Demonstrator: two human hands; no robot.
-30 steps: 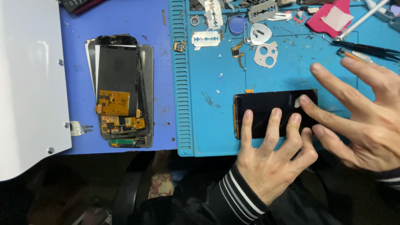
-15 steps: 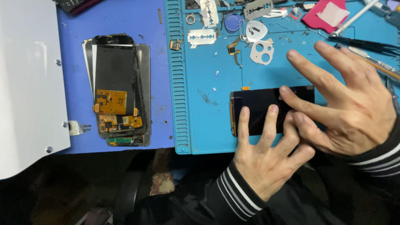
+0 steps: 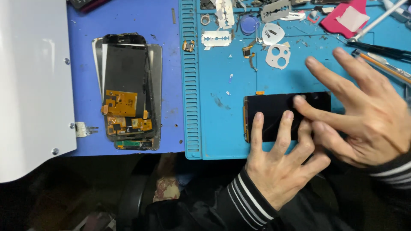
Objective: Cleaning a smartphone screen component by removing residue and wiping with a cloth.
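**Both hands closing in on the dark screen**

Blue repair mat [image 3: 214, 141] covers the bench in the head view. On it, at about four o'clock, lies a black phone screen [image 3: 274, 111], flat. The left hand [image 3: 282, 171] presses spread fingertips on its near edge, gripping nothing. The right hand [image 3: 364, 115], fingers splayed, has slid in from three o'clock since a second ago, and now touches the screen's right end. A stack of dismantled screens [image 3: 128, 102] sits at nine o'clock, unmoved.

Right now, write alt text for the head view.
Both hands, left hand and right hand, press fingertips on a dark phone screen lying on a blue mat. Stacked screen parts lie left.
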